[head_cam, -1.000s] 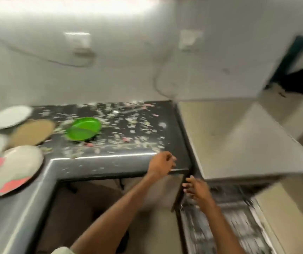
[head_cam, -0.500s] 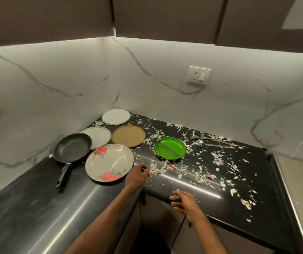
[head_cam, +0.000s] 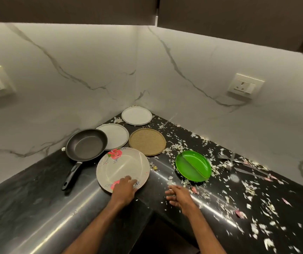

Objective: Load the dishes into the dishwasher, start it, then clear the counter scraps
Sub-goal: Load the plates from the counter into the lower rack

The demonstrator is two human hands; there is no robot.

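Note:
A floral plate (head_cam: 123,165) lies flat at the counter's inner corner. My left hand (head_cam: 124,189) rests on its near rim, fingers laid over the edge. My right hand (head_cam: 180,197) hovers open, fingers spread, just above the counter edge to the right of that plate. A green divided plate (head_cam: 192,165) sits further right among scraps (head_cam: 251,189). Behind are a brown plate (head_cam: 147,141), a grey plate (head_cam: 117,136), a white plate (head_cam: 137,115) and a black frying pan (head_cam: 86,144). The dishwasher is out of view.
The black L-shaped counter (head_cam: 37,208) meets marble walls in a corner. A fork (head_cam: 227,158) and a knife (head_cam: 249,173) lie among the scraps at the right. Wall sockets sit at left and right, and dark cabinets hang overhead.
My view swung left from the open dishwasher to the counter corner. My left hand moved from the counter edge onto the floral plate's rim. My right hand came up over the counter.

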